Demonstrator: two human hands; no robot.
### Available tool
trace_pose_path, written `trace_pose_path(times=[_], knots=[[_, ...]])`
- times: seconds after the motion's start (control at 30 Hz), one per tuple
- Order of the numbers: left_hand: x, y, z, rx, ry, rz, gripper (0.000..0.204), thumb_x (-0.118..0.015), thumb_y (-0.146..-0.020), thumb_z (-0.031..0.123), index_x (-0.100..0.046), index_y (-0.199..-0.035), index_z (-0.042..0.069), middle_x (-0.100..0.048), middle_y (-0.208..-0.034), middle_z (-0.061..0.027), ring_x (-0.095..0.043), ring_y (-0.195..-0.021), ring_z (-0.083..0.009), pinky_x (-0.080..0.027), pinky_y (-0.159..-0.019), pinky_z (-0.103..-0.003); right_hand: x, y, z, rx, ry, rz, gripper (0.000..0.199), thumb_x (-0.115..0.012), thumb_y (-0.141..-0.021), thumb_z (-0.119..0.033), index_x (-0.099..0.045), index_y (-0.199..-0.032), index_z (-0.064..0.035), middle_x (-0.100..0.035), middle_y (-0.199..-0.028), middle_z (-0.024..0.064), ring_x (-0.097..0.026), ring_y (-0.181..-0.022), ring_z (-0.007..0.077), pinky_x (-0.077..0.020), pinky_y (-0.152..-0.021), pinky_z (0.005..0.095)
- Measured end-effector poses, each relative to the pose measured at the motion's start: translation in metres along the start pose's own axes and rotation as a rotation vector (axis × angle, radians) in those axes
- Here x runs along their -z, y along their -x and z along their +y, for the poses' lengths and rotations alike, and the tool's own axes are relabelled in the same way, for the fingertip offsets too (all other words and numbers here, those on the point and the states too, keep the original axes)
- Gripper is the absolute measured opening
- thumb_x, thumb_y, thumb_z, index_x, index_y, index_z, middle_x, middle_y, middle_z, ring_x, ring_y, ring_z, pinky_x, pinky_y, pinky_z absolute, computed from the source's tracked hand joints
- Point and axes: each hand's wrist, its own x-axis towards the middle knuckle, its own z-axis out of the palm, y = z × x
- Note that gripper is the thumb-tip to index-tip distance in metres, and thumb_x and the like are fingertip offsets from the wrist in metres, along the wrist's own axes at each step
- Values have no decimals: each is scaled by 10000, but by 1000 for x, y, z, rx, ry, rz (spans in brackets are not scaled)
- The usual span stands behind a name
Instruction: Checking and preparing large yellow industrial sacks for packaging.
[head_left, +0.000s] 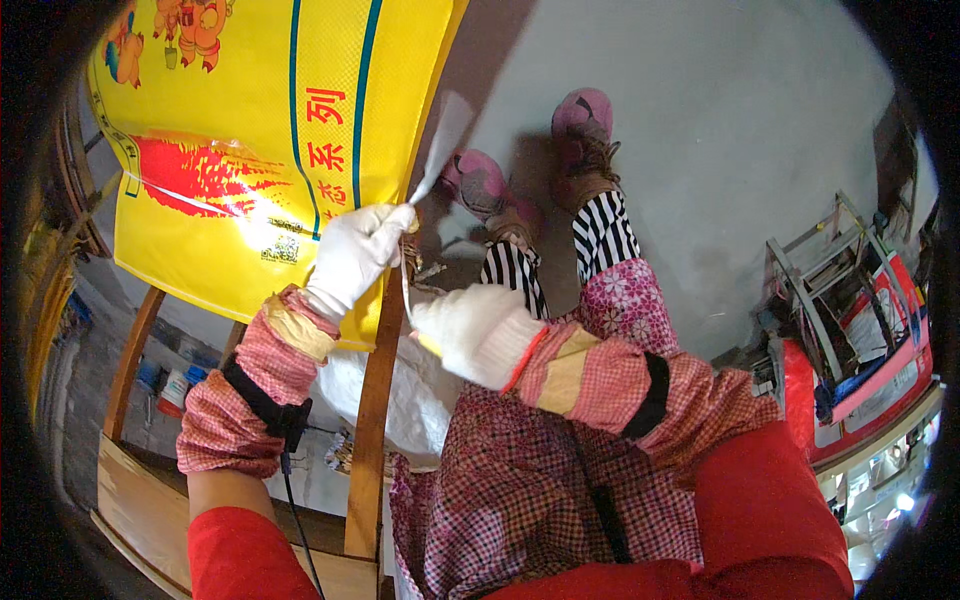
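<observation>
My left hand (355,252), in a white glove, pinches a thin white strip (440,140) that rises up and to the right from my fingers, right at the edge of a big yellow woven sack (260,120) with red pictures and green stripes. My right hand (465,330), also in a white glove, is closed just right of the wooden frame rail (375,400), holding the lower end of the same strip or thread; what is inside the fist is hidden. Both forearms wear pink checked sleeve covers.
The yellow sack lies over a wooden frame (130,360). A white bag (410,400) bulges below it. My feet in pink shoes (580,130) stand on grey concrete. A metal rack (830,270) with red and white goods is at the right.
</observation>
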Motion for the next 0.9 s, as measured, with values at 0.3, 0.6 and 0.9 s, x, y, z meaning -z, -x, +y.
trace_pose_path(times=[0.3,0.6,0.9], knots=[[-1,18,-12,-704,-977,-257,220,-516,-841,218,-629,-1027,191,-603,-729,-55,-629,-655,-219,-477,-541,-347,17,-1,8,-116,-69,-177,200,-526,-838,-218,-659,-896,-80,-669,-848,152,-653,-772,343,-516,-663,456],[14,14,0,-448,-188,-170,158,-623,-830,237,-631,-776,89,-550,-714,-105,-582,-741,-269,-469,-649,-358,3,-65,110,-482,-1110,355,250,-545,-893,-360,-694,-969,-174,-684,-826,87,-647,-741,205,-499,-660,325],[21,13,2,-533,-377,-323,103,-626,-787,192,-651,-761,95,-602,-735,-112,-615,-737,-299,-490,-659,-374,-16,-74,77,-87,-141,-3,353,-497,-849,-396,-692,-890,-105,-664,-899,178,-631,-859,369,-494,-763,450]])
